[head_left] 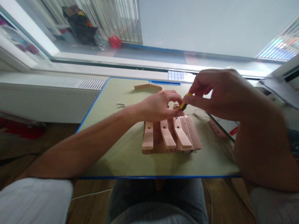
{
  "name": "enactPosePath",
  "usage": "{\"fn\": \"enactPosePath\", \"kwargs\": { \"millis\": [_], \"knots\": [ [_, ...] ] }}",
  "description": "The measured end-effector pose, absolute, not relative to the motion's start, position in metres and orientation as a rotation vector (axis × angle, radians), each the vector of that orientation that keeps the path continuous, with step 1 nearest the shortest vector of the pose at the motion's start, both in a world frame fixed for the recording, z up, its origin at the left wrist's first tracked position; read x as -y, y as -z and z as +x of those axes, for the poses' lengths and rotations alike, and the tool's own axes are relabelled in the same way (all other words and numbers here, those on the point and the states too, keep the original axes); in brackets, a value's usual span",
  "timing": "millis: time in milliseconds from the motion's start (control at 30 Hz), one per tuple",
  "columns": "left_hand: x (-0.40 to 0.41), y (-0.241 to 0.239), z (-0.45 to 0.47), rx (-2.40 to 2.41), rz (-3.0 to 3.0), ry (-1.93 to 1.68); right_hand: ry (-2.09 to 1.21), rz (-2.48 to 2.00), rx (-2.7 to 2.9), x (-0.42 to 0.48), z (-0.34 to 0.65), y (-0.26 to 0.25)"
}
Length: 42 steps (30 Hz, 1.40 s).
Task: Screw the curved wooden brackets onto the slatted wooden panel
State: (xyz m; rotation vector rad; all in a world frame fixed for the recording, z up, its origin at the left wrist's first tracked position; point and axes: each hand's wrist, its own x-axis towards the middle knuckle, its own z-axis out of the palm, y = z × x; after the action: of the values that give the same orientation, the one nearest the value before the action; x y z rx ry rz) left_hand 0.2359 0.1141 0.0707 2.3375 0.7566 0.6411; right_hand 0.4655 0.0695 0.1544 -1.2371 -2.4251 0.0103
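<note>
My right hand point(210, 90) pinches the yellow and black handle of a small screwdriver point(184, 102), which tilts with its lower end down towards the wood. My left hand point(163, 105) is closed around that lower end, thumb below and fingers above. What its fingertips grip, perhaps a screw or the wood, is hidden. Beneath the hands lies a brown grooved wooden board point(193, 133). Three pale wooden hooks lie side by side across it: a left hook point(147, 137), a middle hook point(167, 137) and a right hook point(182, 135), each with a dark hole. My left hand covers their upper parts.
A loose curved wooden piece point(146, 86) lies towards the table's back. Several screws point(121, 105) are at the left. On the right are a pink power strip point(217, 128) and a laptop-like device point(230, 124). A blue edge point(158, 177) borders the table point(112, 158); a window stands behind.
</note>
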Motion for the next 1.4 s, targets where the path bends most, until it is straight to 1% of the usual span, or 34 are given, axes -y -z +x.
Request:
{"fn": "enactPosePath", "kwargs": {
  "millis": [400,600,667,933,1133,1400],
  "knots": [
    [-0.1158,-0.0708,0.2358,-0.731,2.325,-0.709,-0.03,-1.278,2.468,-0.0708,0.4651,-0.1554],
    [-0.1171,-0.0684,0.2357,-0.723,2.315,-0.719,-0.221,-1.157,2.49,-0.0687,0.4708,-0.1599],
    [-0.117,-0.0682,0.236,-0.724,2.309,-0.717,-0.238,-1.15,2.512,-0.068,0.4714,-0.1604],
    [-0.1134,-0.0735,0.2369,-0.733,2.343,-0.634,-0.16,-1.208,2.485,-0.0698,0.47,-0.1568],
    [-0.1129,-0.0725,0.2368,-0.743,2.347,-0.625,-0.014,-1.256,2.45,-0.0721,0.469,-0.1543],
    [-0.1136,-0.0715,0.2369,-0.755,2.345,-0.646,0.006,-1.316,2.436,-0.0708,0.4646,-0.1545]
  ]
}}
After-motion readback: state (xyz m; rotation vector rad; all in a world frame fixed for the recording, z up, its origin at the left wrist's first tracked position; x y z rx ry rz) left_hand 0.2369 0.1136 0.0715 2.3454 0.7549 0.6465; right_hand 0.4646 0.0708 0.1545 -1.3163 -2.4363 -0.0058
